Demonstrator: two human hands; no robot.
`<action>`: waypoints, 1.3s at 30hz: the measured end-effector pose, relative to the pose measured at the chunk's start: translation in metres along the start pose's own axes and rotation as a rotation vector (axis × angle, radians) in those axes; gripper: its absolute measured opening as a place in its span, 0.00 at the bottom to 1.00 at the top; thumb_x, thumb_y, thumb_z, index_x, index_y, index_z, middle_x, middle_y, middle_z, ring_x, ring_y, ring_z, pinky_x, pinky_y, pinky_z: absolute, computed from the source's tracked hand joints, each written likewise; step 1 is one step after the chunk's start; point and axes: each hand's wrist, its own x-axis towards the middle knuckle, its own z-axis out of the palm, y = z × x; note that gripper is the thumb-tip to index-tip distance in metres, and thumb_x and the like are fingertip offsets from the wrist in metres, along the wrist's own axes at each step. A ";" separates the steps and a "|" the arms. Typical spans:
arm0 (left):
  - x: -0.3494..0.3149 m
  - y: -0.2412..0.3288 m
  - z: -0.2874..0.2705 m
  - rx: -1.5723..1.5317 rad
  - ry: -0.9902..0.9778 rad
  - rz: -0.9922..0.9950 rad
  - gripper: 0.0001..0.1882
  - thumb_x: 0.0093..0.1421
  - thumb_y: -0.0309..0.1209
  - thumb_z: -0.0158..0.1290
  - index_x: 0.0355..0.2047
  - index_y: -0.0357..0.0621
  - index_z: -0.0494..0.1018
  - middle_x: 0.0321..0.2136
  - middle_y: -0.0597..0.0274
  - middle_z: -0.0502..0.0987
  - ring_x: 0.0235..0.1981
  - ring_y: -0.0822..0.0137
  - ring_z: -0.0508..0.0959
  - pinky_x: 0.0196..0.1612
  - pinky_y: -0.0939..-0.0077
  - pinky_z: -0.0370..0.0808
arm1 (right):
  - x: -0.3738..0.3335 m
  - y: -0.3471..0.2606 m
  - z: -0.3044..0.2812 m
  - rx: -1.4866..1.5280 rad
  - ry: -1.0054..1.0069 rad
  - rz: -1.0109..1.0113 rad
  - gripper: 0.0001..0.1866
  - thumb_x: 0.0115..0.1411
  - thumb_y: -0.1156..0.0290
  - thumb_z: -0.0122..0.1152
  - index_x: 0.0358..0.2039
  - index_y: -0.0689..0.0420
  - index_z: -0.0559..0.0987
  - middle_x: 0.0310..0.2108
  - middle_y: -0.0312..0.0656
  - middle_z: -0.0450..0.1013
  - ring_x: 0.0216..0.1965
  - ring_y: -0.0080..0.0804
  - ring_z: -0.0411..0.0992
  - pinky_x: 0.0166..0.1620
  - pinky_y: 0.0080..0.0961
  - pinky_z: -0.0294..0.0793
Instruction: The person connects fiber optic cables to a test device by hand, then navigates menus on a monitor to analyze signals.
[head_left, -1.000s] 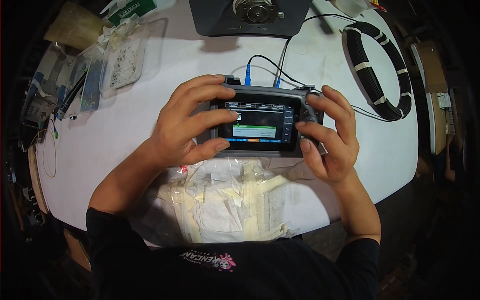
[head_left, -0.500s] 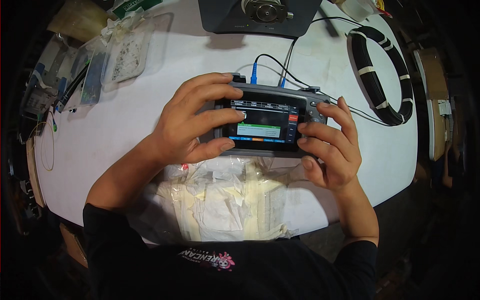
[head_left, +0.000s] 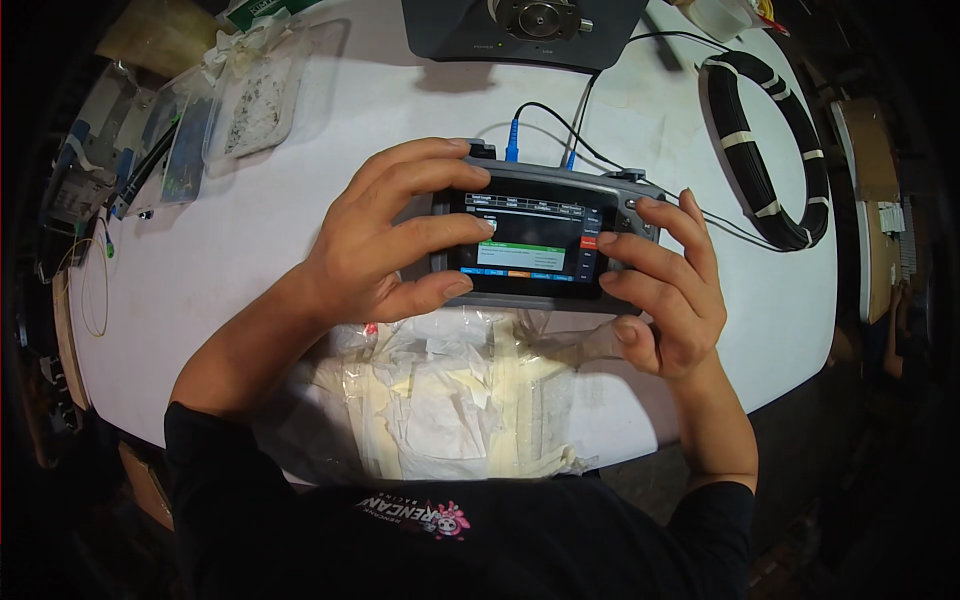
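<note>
A dark grey handheld fibre-optic tester (head_left: 530, 290) lies face up before me, its screen (head_left: 535, 215) lit. My left hand (head_left: 385, 235) clasps its left end. The index fingertip rests on the screen's left part, another finger touches the top edge, and the thumb is at the lower left corner. My right hand (head_left: 665, 275) curls about the right end, with one fingertip beside a red tile at the screen's right side and another near the keys. A blue connector (head_left: 512, 142) and a second blue connector (head_left: 571, 158) stand at the top edge, with cables leading off.
Beneath the tester's near side is a taped, paper-covered pad (head_left: 440, 410). A black cable coil (head_left: 745, 160) lies at right. Dark equipment (head_left: 470, 40) stands at the back. Clear trays (head_left: 260, 110) with scraps and tools sit far left, near a thin yellow fibre loop (head_left: 85, 290).
My right fingertip has moved slightly up, to beside the red tile. A small light icon now shows next to my left index finger. The whole view has shifted a little.
</note>
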 end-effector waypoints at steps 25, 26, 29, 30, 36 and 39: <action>-0.001 -0.001 -0.002 0.044 -0.006 -0.034 0.24 0.68 0.54 0.54 0.47 0.49 0.84 0.60 0.41 0.72 0.65 0.38 0.68 0.65 0.49 0.67 | -0.001 0.000 -0.001 0.011 -0.012 0.016 0.23 0.67 0.47 0.57 0.31 0.55 0.85 0.40 0.40 0.84 0.56 0.53 0.76 0.72 0.60 0.53; -0.001 -0.001 -0.002 0.060 -0.023 -0.034 0.24 0.67 0.54 0.54 0.47 0.49 0.84 0.60 0.41 0.72 0.66 0.38 0.68 0.65 0.49 0.67 | -0.001 0.000 -0.001 0.008 -0.002 0.017 0.23 0.67 0.47 0.57 0.31 0.55 0.85 0.40 0.40 0.84 0.56 0.53 0.76 0.72 0.60 0.53; -0.002 -0.003 -0.001 0.039 -0.014 -0.038 0.24 0.67 0.54 0.54 0.46 0.48 0.84 0.59 0.41 0.73 0.66 0.38 0.68 0.65 0.49 0.68 | -0.002 0.001 0.000 0.005 0.014 0.013 0.23 0.66 0.47 0.57 0.32 0.55 0.85 0.41 0.41 0.84 0.56 0.54 0.76 0.71 0.59 0.54; -0.001 -0.003 -0.001 0.039 -0.014 -0.038 0.24 0.67 0.54 0.54 0.46 0.48 0.84 0.59 0.41 0.73 0.66 0.38 0.68 0.65 0.49 0.68 | -0.001 0.001 0.000 0.004 0.014 0.013 0.23 0.66 0.47 0.57 0.32 0.55 0.85 0.41 0.41 0.84 0.56 0.54 0.76 0.71 0.59 0.54; -0.001 -0.001 0.000 0.019 0.012 -0.046 0.24 0.67 0.54 0.55 0.48 0.47 0.83 0.59 0.41 0.73 0.65 0.38 0.69 0.65 0.49 0.67 | 0.000 0.002 0.003 -0.010 0.003 0.026 0.22 0.65 0.48 0.59 0.33 0.56 0.85 0.42 0.42 0.84 0.58 0.54 0.75 0.72 0.59 0.53; -0.002 -0.001 -0.001 0.021 0.008 -0.040 0.25 0.67 0.53 0.55 0.49 0.46 0.82 0.59 0.42 0.73 0.65 0.38 0.69 0.65 0.49 0.67 | 0.001 0.002 0.003 -0.012 -0.004 0.026 0.22 0.65 0.49 0.59 0.34 0.56 0.85 0.42 0.42 0.84 0.58 0.54 0.75 0.72 0.58 0.53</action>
